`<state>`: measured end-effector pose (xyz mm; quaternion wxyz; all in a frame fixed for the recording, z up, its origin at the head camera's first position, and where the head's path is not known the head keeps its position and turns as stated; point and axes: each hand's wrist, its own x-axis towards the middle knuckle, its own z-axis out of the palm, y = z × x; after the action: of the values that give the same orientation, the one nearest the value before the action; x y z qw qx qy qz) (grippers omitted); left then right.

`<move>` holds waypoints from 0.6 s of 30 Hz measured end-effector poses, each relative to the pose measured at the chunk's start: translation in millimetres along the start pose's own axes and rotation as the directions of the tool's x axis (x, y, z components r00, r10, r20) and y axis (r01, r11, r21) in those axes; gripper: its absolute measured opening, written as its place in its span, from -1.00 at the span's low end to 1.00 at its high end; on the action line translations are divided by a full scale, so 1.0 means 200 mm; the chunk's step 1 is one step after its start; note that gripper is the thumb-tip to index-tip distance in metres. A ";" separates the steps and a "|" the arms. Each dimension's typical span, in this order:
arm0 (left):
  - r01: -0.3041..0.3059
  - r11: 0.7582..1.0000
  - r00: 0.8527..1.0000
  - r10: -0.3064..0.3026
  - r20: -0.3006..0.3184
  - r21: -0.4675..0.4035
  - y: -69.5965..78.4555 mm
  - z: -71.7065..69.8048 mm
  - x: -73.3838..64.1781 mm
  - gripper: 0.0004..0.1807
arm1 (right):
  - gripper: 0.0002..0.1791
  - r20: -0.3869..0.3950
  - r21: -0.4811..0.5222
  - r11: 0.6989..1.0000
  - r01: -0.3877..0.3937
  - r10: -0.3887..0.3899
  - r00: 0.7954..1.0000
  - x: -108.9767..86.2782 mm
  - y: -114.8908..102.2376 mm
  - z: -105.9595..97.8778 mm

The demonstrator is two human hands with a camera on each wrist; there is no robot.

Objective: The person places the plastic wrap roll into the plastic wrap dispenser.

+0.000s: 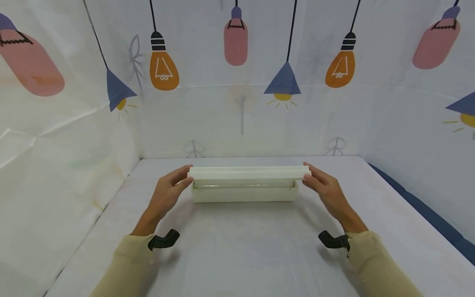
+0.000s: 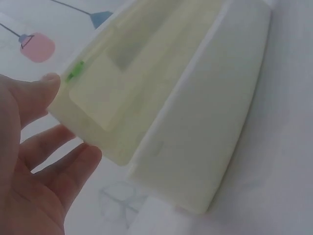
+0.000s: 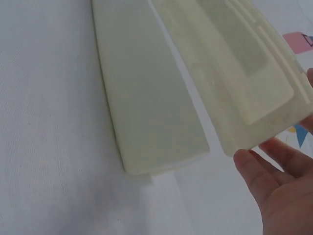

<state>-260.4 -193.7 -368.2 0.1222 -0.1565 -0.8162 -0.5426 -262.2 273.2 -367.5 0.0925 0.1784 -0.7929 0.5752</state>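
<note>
A long pale cream lid (image 1: 248, 172) is raised over a matching long box (image 1: 245, 196), probably a cling film dispenser. Between them shows a shiny clear roll (image 1: 245, 185) lying in the box. My left hand (image 1: 167, 192) pinches the lid's left end, and my right hand (image 1: 328, 189) grips its right end. In the left wrist view, the lid's hollow underside (image 2: 102, 98) faces the camera, with a small green mark (image 2: 75, 71) near its edge. From the right wrist, a gap separates the lid from the outer wall of the box (image 3: 146, 98).
A white-covered table (image 1: 237, 247) supports the box. White sheets printed with hanging lamps, such as an orange bulb (image 1: 164, 72), enclose the back and sides. Dark blue fabric (image 1: 419, 202) runs along the right edge.
</note>
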 end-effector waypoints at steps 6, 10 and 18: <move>0.006 0.999 1.000 -0.006 -0.004 0.044 0.01 0.01 -0.01 -0.42 | -0.30 -0.022 -0.093 0.994 -0.060 0.058 0.998 -0.01 0.01 0.01; -0.004 0.997 1.000 0.005 -0.015 0.073 0.01 0.02 -0.02 -0.46 | -0.31 -0.013 -0.081 0.996 -0.042 0.041 0.999 -0.01 0.02 0.00; -0.009 0.997 1.000 0.009 -0.004 0.072 -0.01 0.04 -0.02 -0.46 | -0.33 -0.002 0.015 1.000 -0.006 0.006 1.000 -0.02 0.02 0.02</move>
<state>-257.8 -188.2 -373.8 0.1321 -0.1544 -0.8343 -0.5126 -259.1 271.5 -373.6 0.0903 0.1763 -0.7892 0.5814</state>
